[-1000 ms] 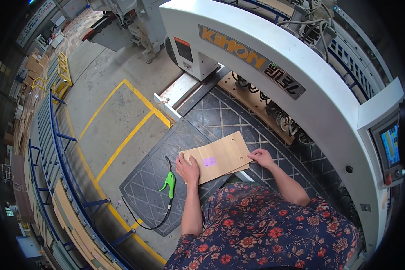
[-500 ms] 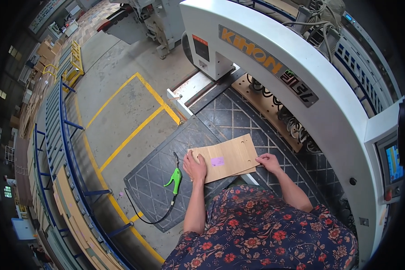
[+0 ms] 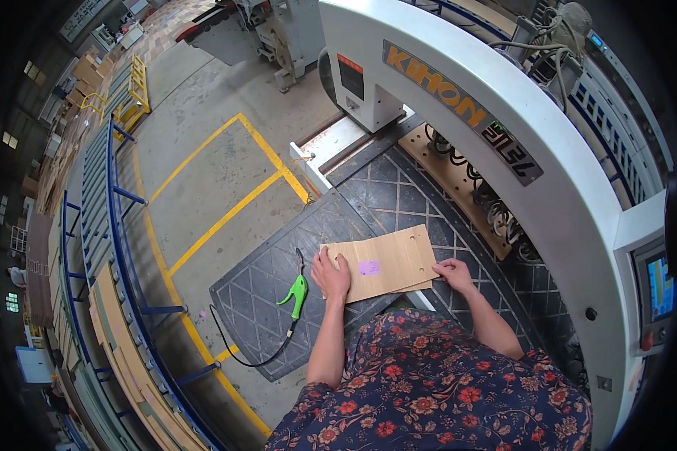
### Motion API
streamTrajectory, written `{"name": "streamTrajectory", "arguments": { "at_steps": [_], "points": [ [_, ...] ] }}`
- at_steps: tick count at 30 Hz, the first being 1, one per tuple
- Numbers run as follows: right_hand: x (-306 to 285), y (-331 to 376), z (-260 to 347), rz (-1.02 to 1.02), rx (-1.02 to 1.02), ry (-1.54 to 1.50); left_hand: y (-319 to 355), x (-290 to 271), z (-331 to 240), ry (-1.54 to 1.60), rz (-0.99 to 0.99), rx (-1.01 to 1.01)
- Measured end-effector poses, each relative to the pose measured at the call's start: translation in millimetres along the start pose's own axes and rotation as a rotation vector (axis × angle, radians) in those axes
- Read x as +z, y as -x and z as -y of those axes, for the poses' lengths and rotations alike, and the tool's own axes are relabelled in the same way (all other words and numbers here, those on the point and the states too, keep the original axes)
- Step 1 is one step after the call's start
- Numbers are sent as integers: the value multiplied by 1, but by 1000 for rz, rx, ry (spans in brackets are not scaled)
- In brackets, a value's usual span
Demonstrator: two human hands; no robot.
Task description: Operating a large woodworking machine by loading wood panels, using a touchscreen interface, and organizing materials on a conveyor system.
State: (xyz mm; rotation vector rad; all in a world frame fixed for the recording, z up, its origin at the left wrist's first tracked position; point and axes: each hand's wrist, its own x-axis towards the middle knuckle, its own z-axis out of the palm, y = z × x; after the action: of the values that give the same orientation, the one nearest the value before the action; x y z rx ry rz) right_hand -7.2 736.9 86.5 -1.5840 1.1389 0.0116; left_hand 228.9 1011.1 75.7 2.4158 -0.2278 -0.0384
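Two light wooden panels lie one over the other in front of me; the upper wooden panel (image 3: 395, 259) has a pink label (image 3: 369, 267) and a few small holes near its right end. A corner of the lower panel (image 3: 417, 286) peeks out at the near right. My left hand (image 3: 331, 275) grips the panels' left end, its fingers over the top edge. At the right end my right hand (image 3: 453, 274) pinches the edge near the lower hole. Left of my left hand, a green air blow gun (image 3: 297, 295) with a black hose rests on the dark ribbed table.
The dark ribbed table (image 3: 256, 301) spreads beneath the panels. A white arched machine (image 3: 572, 143) with a control screen (image 3: 660, 286) rises at the right. Coiled black hoses (image 3: 496, 214) hang under its arch. A blue roller conveyor (image 3: 116, 233) carrying long boards runs along the left.
My view has shifted slightly, so the scene sits a little differently in the picture. Both hands keep their hold on the panels.
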Motion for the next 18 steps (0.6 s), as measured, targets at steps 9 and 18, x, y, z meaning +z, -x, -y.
{"name": "streamTrajectory", "arguments": {
  "at_steps": [9, 18],
  "points": [
    [-1, -2, -2, 15, 5, -14, 0, 0, -1, -2, 2, 0],
    [-1, -4, -6, -5, -13, 44, 0, -3, -3, -5, 39, 0]
  ]
}}
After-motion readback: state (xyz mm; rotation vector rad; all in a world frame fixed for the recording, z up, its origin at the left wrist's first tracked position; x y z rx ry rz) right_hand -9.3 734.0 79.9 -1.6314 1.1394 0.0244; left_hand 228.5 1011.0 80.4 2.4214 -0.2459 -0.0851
